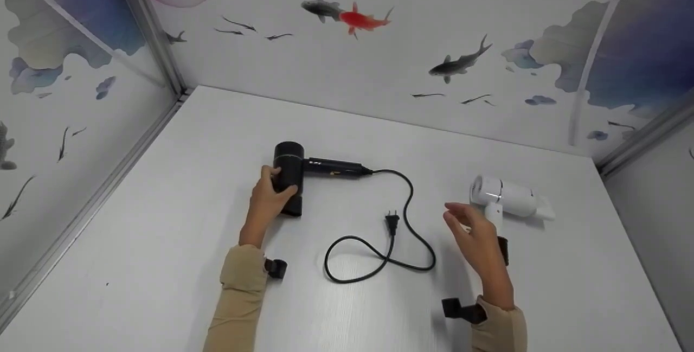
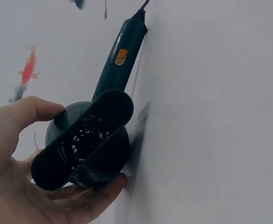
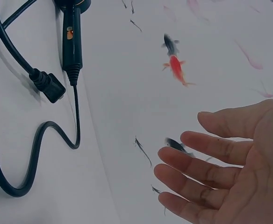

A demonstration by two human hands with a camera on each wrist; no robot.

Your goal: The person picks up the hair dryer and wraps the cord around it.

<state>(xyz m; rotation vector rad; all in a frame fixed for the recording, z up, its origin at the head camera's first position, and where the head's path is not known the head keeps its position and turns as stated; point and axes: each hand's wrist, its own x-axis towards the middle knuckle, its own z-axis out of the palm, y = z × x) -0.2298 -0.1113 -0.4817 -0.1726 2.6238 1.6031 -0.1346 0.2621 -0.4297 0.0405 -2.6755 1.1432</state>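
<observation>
My left hand (image 1: pixel 267 200) grips the barrel of a black hair dryer (image 1: pixel 289 165), thumb on one side and fingers round the other. In the left wrist view the dryer's flat nozzle (image 2: pixel 82 140) faces the camera, and an orange switch (image 2: pixel 121 57) shows on the handle. The dryer's handle (image 1: pixel 333 167) points right, toward its black cord (image 1: pixel 411 222). My right hand (image 1: pixel 477 238) holds nothing, its fingers loosely extended just left of a white hair dryer (image 1: pixel 512 197). That hand and wrist partly cover the white dryer's handle.
The looped cord ends in a two-pin plug (image 1: pixel 391 222) between my hands. Everything lies on a white table (image 1: pixel 162 265). Panels printed with fish and leaves enclose it, with a back wall (image 1: pixel 379 70) behind and side walls left and right.
</observation>
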